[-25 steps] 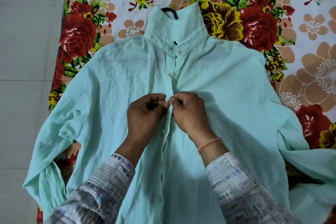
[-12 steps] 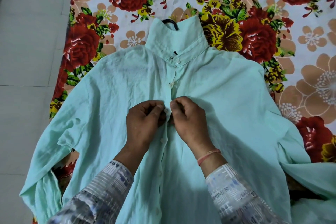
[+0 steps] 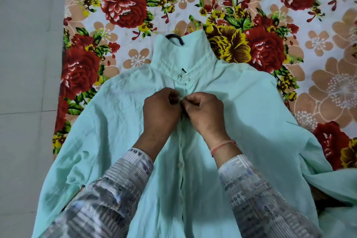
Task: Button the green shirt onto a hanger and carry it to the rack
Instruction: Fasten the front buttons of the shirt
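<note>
pale green cotton, the shirt (image 3: 241,121) lies face up on a flowered sheet (image 3: 193,2), collar away from the person, placket running straight toward them. the black hanger (image 3: 174,37) hook peeps out above the collar. both hands meet on the placket just below the collar: left hand (image 3: 161,111) and right hand (image 3: 205,113) are pinched together on the fabric at one button, fingertips touching; the button itself is hidden. the collar buttons above look fastened; more buttons (image 3: 180,164) sit along the placket toward the person, equally near either hand. grey floor (image 3: 25,63) lies to the left.
</note>
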Demonstrator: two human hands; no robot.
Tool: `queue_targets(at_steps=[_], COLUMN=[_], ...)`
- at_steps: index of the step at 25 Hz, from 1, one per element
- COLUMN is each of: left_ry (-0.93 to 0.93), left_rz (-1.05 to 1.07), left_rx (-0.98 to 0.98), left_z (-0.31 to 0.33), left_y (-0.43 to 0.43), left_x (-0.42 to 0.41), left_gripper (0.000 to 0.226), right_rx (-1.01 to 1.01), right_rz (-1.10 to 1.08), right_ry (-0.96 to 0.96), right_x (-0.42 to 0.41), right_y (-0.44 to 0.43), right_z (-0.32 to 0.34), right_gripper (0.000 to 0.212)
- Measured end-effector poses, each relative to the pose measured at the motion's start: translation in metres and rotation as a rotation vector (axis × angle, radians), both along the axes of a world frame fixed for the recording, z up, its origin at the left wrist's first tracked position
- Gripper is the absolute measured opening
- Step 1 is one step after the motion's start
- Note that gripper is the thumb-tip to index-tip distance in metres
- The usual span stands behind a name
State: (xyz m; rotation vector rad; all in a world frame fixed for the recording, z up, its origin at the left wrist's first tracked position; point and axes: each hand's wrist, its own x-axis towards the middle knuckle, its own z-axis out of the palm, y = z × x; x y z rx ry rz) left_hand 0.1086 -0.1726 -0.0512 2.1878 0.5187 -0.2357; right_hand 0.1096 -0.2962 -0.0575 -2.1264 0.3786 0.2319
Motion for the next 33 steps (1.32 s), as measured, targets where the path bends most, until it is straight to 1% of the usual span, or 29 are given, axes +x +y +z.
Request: queue_targets(at_steps=[1, 3, 5, 6, 8, 9, 13, 15, 17, 20, 21, 25, 27, 31, 33], left_ry=[0.035, 0.103, 0.134, 0.135, 0.122, 0.113, 0.106, 0.091, 0.08, 0.108, 0.117, 0.117, 0.126, 0.134, 0.119], left_rz=[0.032, 0.207, 0.337, 0.339, 0.293, 0.273, 0.225, 0.189, 0.19, 0.254, 0.268, 0.321, 0.309, 0.275, 0.267], left_rx=[-0.045, -0.298, -0.525, -0.563, -0.57, -0.561, -0.492, -0.459, -0.454, -0.558, -0.589, -0.674, -0.704, -0.715, -0.681], left_z=[-0.003, -0.007, -0.008, -0.009, -0.01, -0.011, -0.018, -0.018, -0.017, -0.017, -0.017, -0.015, -0.015, -0.015, -0.016], left_y=[0.006, 0.019, 0.024, 0.024, 0.022, 0.021, 0.02, 0.018, 0.019, 0.021, 0.021, 0.02, 0.022, 0.023, 0.021], left_x=[0.003, 0.004, 0.002, 0.0, -0.002, -0.003, -0.004, -0.006, -0.006, -0.006, -0.005, -0.004, -0.003, -0.002, -0.003], left_gripper=[0.022, 0.018, 0.023, 0.026, 0.031, 0.033, 0.033, 0.032, 0.031, 0.031, 0.031, 0.02, 0.016, 0.02, 0.02], right_rx=[-0.025, -0.097, -0.128, -0.098, -0.031, -0.034, -0.17, -0.201, -0.133, 0.155, 0.22, 0.244, 0.253, 0.301, 0.263], right_rz=[0.006, 0.043, 0.059, 0.033, -0.035, -0.032, 0.124, 0.134, 0.073, -0.077, -0.094, -0.06, -0.052, -0.053, -0.041], right_ry=[-0.007, -0.048, -0.067, -0.048, -0.009, -0.016, -0.116, -0.119, -0.1, 0.086, 0.123, 0.126, 0.137, 0.195, 0.188], right_x=[0.002, 0.005, 0.004, 0.005, 0.004, 0.003, 0.0, 0.002, 0.004, 0.006, 0.007, 0.005, 0.006, 0.01, 0.01], right_y=[0.002, 0.007, 0.01, 0.01, 0.011, 0.012, 0.019, 0.021, 0.02, 0.012, 0.011, 0.011, 0.009, 0.005, 0.003], right_z=[-0.001, -0.003, -0.003, -0.003, -0.002, -0.002, -0.009, -0.01, -0.01, -0.008, -0.009, -0.006, -0.005, -0.003, -0.003], right_gripper=[0.007, 0.009, 0.009, 0.009, 0.009, 0.01, 0.009, 0.008, 0.009, 0.009, 0.008, 0.013, 0.016, 0.021, 0.02])
